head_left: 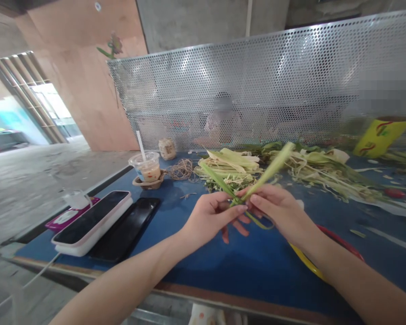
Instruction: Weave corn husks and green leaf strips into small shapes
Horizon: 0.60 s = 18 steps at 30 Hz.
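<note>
Above the blue table, my left hand (212, 211) and my right hand (274, 205) meet and pinch green leaf strips (218, 179) where they cross. One pale, broader strip (274, 168) slants up to the right from my right fingers, and a thin tail (259, 221) curls beneath them. The exact crossing is partly covered by my fingertips. Just beyond my hands lies a pile of pale green husk-like leaves (232, 162). Under my right forearm, a yellow and red curved handle (306, 259) shows in part; the rest of that tool is hidden.
At left are a pink-edged phone (94, 216) on a white block, a black phone (128, 230) and an iced drink cup (148, 168). Twine (182, 169) lies nearby. More leaves (320, 169) and a yellow roll (380, 137) sit right, before a perforated metal screen (257, 76). A person sits behind it.
</note>
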Each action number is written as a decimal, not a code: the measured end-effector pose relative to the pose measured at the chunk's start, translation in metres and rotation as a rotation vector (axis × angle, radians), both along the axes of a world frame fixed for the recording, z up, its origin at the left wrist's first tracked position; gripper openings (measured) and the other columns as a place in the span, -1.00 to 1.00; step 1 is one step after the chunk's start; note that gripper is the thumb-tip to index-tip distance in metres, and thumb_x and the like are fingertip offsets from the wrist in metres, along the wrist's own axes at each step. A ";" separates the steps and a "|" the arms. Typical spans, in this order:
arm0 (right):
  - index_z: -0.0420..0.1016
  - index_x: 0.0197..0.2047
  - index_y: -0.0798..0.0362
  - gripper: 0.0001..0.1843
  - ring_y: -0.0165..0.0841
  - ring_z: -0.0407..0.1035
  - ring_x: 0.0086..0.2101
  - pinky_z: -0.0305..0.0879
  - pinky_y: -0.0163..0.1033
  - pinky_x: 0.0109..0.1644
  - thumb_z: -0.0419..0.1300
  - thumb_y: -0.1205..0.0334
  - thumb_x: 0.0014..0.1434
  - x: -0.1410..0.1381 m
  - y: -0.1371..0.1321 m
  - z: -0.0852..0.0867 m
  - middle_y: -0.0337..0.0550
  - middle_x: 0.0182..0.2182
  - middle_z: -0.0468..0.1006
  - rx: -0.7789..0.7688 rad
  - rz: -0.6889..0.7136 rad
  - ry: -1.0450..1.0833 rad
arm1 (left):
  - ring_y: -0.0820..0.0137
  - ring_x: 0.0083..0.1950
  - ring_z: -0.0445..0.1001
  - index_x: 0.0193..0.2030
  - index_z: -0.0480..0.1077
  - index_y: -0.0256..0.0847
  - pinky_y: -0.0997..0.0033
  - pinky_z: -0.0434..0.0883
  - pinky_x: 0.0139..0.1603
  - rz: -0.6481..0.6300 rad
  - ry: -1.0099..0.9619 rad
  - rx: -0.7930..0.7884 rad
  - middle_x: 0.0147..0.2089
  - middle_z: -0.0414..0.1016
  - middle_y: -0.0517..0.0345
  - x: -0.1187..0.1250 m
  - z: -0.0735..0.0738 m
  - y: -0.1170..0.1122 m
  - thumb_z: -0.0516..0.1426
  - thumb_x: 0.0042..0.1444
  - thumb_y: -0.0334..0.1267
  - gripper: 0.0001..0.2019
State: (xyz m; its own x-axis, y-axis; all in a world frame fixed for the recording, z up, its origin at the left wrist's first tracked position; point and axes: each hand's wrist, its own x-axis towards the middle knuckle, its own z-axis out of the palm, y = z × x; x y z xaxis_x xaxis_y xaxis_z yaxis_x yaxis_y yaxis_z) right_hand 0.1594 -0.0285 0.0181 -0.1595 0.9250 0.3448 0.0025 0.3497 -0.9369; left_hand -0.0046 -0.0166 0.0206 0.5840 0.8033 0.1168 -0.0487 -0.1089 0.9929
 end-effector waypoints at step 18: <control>0.43 -0.66 0.05 -0.75 -0.43 0.27 -0.53 0.17 -0.30 -0.47 0.25 0.16 -0.04 -0.005 -0.007 -0.010 -0.27 -0.65 0.39 0.064 -0.236 0.065 | 0.59 -0.63 0.37 -0.44 0.35 -0.35 0.75 0.10 -0.78 -0.039 0.096 -0.026 -0.59 0.46 0.14 0.003 0.006 -0.004 0.11 0.04 -0.25 -0.82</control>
State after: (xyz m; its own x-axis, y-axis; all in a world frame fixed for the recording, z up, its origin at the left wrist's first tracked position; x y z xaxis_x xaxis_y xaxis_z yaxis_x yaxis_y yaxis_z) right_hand 0.1542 -0.0352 0.0078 0.0830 0.9101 0.4060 0.0317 0.4048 -0.9139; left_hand -0.0017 -0.0203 0.0271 0.6223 0.7818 0.0388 0.0427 -0.0834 0.9956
